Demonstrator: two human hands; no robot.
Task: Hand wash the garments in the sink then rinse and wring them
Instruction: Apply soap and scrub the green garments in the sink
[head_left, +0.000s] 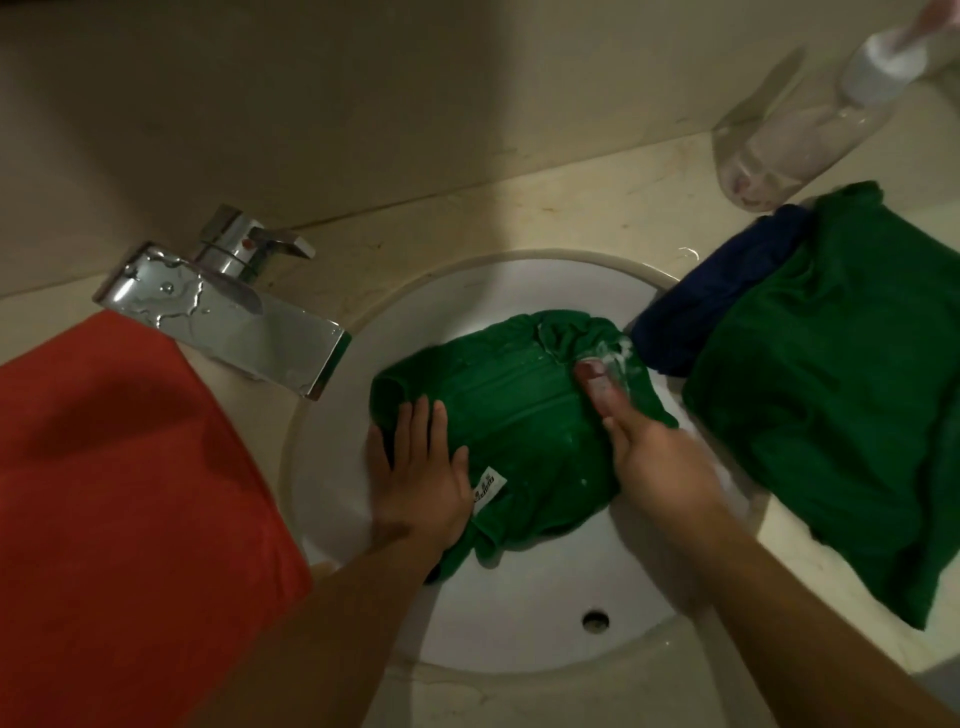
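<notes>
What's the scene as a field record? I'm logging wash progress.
sink: white, garment inside
garment: green, white label, suds at far right corner
left hand: flat on garment's left edge
right hand: thumb on garment's sudsy right edge, fingers hidden
faucet: wet, no stream visible
left of sink: red cloth
right of sink: green cloth over blue cloth, clear bottle behind

The sink (519, 613) sits in the table (519, 208), with the tap (234, 317) behind it to the left. A garment (519, 415) lies in the sink. The left hand (421, 467) rests flat on its left part, and the right hand (654, 467) grips its right edge. A cloth (130, 467) lies left of the sink. A pile of garments (831, 389) lies right of the sink, with a bottle (779, 150) behind it.
</notes>
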